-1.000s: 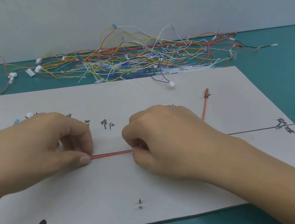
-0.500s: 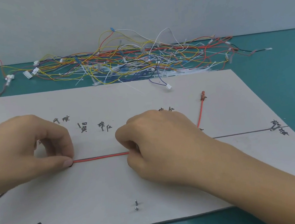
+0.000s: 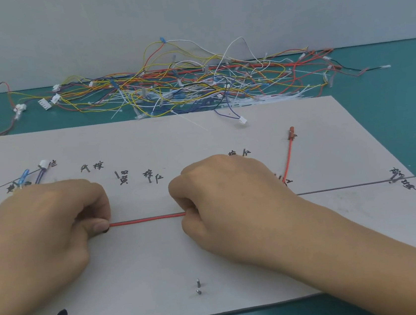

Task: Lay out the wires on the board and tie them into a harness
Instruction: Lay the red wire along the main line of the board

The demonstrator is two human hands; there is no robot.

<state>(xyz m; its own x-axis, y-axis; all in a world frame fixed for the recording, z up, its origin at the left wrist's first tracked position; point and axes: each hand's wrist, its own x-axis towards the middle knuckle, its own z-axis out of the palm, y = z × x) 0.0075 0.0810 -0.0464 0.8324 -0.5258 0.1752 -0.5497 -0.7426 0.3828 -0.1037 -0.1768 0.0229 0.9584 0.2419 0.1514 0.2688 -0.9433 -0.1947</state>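
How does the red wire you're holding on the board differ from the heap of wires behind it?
The single red wire runs taut and straight between the left hand and right hand; the tangled multicoloured wire heap loops loosely. The red wire lies on the grey board; the heap sits mostly on the teal table beyond it. Both hands pinch the red wire; neither touches the heap. Both are thin insulated wire.

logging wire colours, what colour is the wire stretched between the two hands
Red. The wire shows best in the head view, pinched between left hand and right hand.
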